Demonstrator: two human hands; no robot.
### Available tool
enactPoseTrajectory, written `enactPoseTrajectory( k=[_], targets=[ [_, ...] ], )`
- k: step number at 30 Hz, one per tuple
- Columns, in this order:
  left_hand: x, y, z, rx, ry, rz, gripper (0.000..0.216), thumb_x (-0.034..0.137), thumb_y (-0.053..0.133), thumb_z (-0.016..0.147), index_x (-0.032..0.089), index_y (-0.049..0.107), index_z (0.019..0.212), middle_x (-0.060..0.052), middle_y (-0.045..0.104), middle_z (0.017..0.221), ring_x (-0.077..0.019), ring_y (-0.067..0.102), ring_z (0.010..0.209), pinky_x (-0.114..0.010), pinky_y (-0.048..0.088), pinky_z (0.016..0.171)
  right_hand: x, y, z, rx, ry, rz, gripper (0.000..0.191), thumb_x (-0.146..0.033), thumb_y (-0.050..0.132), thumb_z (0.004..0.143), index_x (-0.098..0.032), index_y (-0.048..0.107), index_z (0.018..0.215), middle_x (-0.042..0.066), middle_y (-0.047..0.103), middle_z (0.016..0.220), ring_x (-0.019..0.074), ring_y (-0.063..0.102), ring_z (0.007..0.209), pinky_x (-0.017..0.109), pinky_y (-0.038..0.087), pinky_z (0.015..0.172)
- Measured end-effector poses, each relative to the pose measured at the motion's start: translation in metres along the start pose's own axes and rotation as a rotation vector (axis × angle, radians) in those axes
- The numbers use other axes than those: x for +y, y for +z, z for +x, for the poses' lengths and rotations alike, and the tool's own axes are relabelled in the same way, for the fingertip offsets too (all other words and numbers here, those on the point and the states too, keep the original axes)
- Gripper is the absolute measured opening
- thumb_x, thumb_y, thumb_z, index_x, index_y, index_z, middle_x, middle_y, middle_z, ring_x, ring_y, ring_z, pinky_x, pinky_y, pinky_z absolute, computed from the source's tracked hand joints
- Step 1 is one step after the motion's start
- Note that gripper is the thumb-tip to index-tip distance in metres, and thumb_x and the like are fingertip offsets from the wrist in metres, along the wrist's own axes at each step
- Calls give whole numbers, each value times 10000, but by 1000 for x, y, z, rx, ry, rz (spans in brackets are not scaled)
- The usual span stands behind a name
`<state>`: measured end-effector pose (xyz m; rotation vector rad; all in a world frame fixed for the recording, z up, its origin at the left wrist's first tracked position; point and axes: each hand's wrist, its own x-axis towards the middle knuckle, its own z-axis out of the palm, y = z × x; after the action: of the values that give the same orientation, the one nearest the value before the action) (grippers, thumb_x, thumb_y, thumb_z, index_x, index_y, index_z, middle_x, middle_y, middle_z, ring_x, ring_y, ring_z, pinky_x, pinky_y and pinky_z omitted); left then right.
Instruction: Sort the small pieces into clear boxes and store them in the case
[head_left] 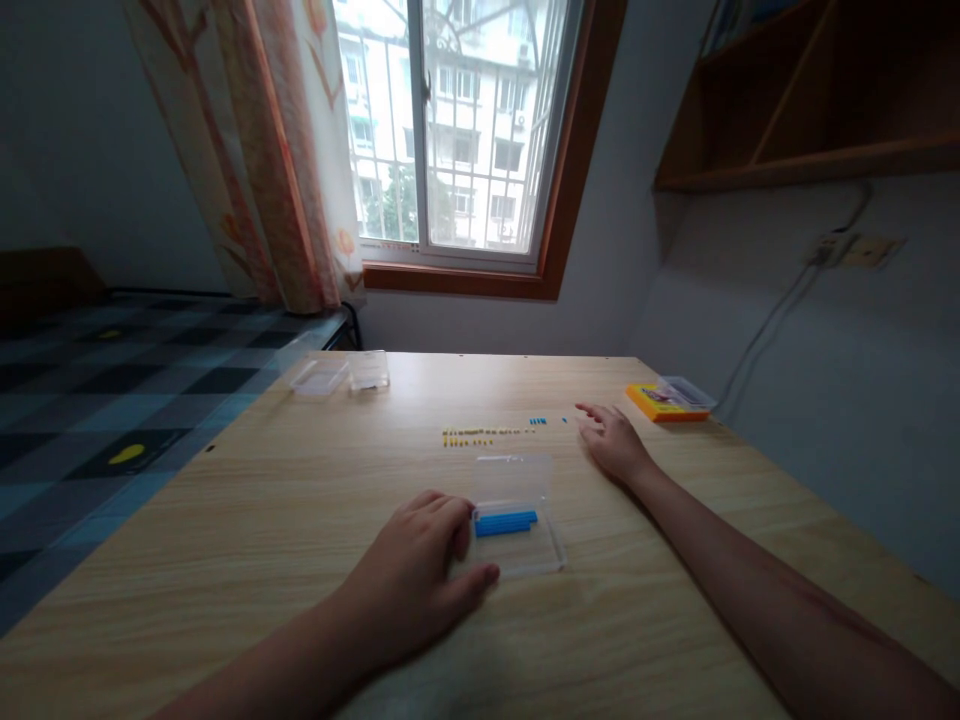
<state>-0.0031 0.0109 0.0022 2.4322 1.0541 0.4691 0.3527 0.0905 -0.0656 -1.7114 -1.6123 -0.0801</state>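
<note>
The left hand (427,555), half open, touches the near-left edges of an open, clear-plastic rectangular box (556,552) containing straight blue rods (506,524). On the wood-grained counter (300,500), the loosely bent right hand (613,443) nears tiny blue pieces (538,422); its grip is unclear.

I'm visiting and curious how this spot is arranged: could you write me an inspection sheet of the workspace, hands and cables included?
Surface: pale wood-grain table.
Job's things: open clear case with blue sticks inside; beyond it, rows of tiny yellow pieces and a few blue pieces.
Clutter: two clear boxes, far left; orange-yellow box, far right.
Left hand: at the case's left side; grip unclear.
Right hand: above the table, right of the pieces; anything held is too small to tell.
Cables: one cable down the right wall.
Surroundings: window, curtain, bed, shelf.
</note>
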Motion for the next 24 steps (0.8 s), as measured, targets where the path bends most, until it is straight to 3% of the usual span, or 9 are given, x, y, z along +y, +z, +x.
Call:
enactPoseTrajectory(
  k=[5, 11, 17, 24],
  targets=[
    [0, 1, 3, 22, -37, -8, 191, 347, 624, 867, 205, 517, 796, -33, 587, 837, -248, 537, 845, -373, 395, 769, -9, 1, -1, -37, -148, -107, 385, -268, 574, 853, -193, 735, 1195, 141, 623, 1233, 282, 542, 1177, 442, 402, 1079],
    [-1, 3, 2, 42, -46, 0, 175, 322, 589, 866, 211, 497, 768, -40, 584, 829, -250, 532, 832, -377, 399, 755, -15, 7, 9, -21, -247, -163, 299, -285, 594, 868, -223, 773, 1099, 127, 590, 1299, 292, 505, 1223, 474, 365, 1099],
    [-1, 2, 4, 51, -42, 13, 185, 310, 589, 857, 214, 473, 750, -34, 583, 817, -242, 532, 820, -363, 392, 741, -19, 14, 22, -11, -317, -147, 191, -296, 638, 864, -233, 805, 931, 105, 644, 1225, 284, 512, 1231, 470, 365, 1100],
    [-1, 3, 3, 52, -29, 25, 194, 318, 553, 867, 218, 448, 738, -33, 583, 811, -229, 522, 811, -350, 393, 728, -20, 20, 27, -39, -343, -138, 169, -327, 693, 847, -270, 810, 955, 92, 616, 1313, 300, 471, 1303, 510, 328, 1122]
  ],
)
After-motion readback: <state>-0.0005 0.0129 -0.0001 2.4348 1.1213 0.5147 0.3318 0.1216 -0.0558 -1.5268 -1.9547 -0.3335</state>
